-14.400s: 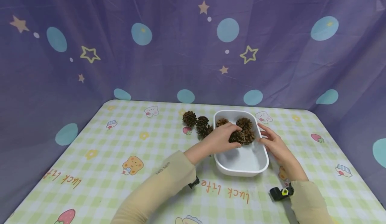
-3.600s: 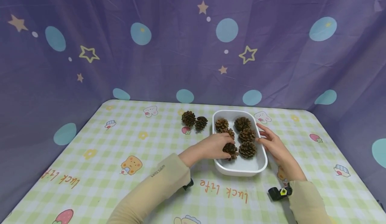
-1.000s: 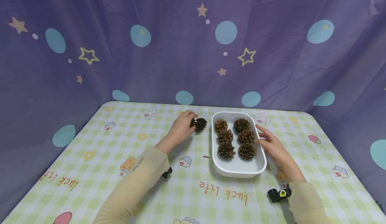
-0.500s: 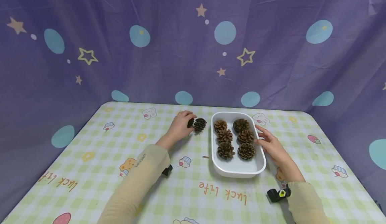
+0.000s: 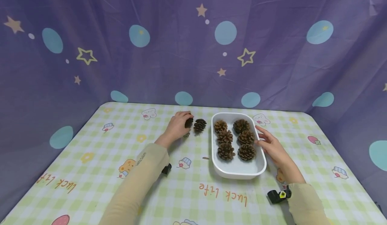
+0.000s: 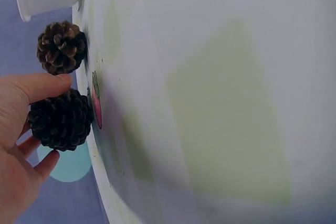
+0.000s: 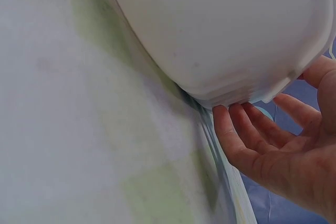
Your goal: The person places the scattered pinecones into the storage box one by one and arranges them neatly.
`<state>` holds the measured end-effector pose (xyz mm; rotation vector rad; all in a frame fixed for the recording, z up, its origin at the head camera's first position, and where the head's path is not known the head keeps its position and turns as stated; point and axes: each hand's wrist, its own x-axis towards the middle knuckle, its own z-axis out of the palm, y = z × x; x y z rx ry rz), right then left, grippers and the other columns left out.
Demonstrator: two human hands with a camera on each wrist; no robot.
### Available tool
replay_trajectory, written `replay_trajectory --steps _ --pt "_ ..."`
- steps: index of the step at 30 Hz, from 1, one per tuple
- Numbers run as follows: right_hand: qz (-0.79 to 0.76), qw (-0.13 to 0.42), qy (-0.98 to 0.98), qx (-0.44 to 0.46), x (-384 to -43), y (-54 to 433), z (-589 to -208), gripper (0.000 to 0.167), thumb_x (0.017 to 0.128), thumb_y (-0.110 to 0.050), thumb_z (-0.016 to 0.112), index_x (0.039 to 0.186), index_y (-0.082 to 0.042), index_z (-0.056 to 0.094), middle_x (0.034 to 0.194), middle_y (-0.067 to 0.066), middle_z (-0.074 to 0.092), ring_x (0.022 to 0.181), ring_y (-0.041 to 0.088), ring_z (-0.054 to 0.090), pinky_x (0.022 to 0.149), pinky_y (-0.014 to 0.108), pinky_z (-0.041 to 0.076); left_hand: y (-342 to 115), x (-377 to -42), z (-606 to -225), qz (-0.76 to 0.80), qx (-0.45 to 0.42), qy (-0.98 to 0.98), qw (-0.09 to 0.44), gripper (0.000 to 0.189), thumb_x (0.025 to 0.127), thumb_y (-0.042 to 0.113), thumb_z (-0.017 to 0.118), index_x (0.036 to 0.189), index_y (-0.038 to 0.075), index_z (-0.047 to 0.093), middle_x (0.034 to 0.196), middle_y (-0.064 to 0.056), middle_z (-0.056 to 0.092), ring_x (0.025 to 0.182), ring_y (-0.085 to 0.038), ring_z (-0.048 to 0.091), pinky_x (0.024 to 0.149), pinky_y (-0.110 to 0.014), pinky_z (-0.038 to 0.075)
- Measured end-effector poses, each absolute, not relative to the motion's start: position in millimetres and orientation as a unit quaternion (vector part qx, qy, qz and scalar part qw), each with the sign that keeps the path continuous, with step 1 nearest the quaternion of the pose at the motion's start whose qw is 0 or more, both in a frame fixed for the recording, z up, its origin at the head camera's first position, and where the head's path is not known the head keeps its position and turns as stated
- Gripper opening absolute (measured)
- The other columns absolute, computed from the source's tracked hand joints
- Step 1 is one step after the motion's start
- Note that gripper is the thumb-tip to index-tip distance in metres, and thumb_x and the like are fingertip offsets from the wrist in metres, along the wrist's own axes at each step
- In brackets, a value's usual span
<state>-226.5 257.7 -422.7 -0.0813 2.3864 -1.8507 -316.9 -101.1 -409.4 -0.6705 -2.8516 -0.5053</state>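
Note:
My left hand (image 5: 177, 125) is at the back of the table, left of the white box, and grips a dark pine cone (image 6: 61, 120). The thumb lies on one side of the cone and the fingers on the other. Just right of it stands another pine cone (image 5: 200, 126), a small gap away. The white rectangular box (image 5: 239, 175) holds several pine cones in two columns, a left one (image 5: 225, 137) and a right one (image 5: 246, 137). Against the box's right wall, my right hand (image 5: 273, 147) rests its fingertips (image 7: 221, 113), with the thumb at the rim.
A checked tablecloth (image 5: 99, 181) with printed cartoons covers the table. A small brown flake (image 5: 206, 157) lies left of the box. Behind the table hangs a purple curtain (image 5: 169, 67).
Over several seconds, the box gained pine cones, ending in two columns of equal length. My left hand then returned to the table's cones, and has just shifted one slightly left. Right hand stays put.

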Motion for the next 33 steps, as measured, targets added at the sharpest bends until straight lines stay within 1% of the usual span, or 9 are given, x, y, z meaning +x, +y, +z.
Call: replay_trajectory --steps 4,8,14,21,29,33 --pt "-0.616 0.062 0.785 -0.024 -226 257 -421 0.066 0.088 -0.014 0.054 0.146 -0.016 0.022 0.135 0.024 0.036 0.101 0.011 0.052 0.082 0.038 0.051 -104 -319 -409 -0.169 -0.219 -0.958 0.074 0.052 0.079 0.011 0.067 0.129 0.013 0.052 0.140 -0.008 0.040 0.127 -0.029 0.034 0.101 -0.049 0.034" --pt "-0.618 0.070 0.783 -0.029 -225 257 -420 0.067 0.090 -0.014 0.053 0.147 -0.016 0.018 0.137 0.024 0.033 0.105 0.014 0.051 0.085 0.041 0.050 -106 -321 -410 -0.159 -0.229 -0.958 0.074 0.054 0.078 0.006 0.066 0.130 0.013 0.050 0.140 -0.008 0.039 0.127 -0.030 0.034 0.100 -0.050 0.035" --pt "-0.622 0.072 0.779 -0.029 -225 257 -419 0.066 0.090 -0.013 0.053 0.147 -0.016 0.018 0.136 0.024 0.033 0.103 0.011 0.051 0.085 0.040 0.050 -108 -322 -410 -0.161 -0.222 -0.958 0.080 0.055 0.078 0.002 0.064 0.130 0.014 0.051 0.139 -0.009 0.041 0.125 -0.030 0.034 0.103 -0.047 0.032" --pt "-0.622 0.072 0.779 -0.025 -227 258 -421 0.066 0.090 -0.014 0.053 0.146 -0.016 0.019 0.137 0.024 0.033 0.102 0.011 0.051 0.084 0.040 0.050 -111 -322 -410 -0.199 -0.205 -0.954 0.086 0.051 0.080 0.006 0.065 0.129 0.013 0.052 0.136 -0.009 0.044 0.123 -0.029 0.036 0.103 -0.043 0.035" --pt "-0.618 0.071 0.783 -0.023 -229 259 -423 0.066 0.089 -0.014 0.053 0.146 -0.016 0.020 0.137 0.023 0.034 0.103 0.013 0.051 0.083 0.040 0.051 -112 -315 -405 -0.231 -0.194 -0.950 0.077 0.052 0.082 0.015 0.067 0.130 0.013 0.050 0.136 -0.008 0.044 0.123 -0.028 0.037 0.102 -0.044 0.035" --pt "-0.619 0.070 0.782 -0.025 -229 258 -423 0.066 0.089 -0.013 0.053 0.146 -0.015 0.019 0.136 0.023 0.034 0.100 0.008 0.052 0.083 0.040 0.051 -111 -312 -402 -0.249 -0.192 -0.946 0.081 0.053 0.082 0.020 0.068 0.131 0.014 0.049 0.136 -0.007 0.045 0.122 -0.027 0.038 0.103 -0.044 0.035"
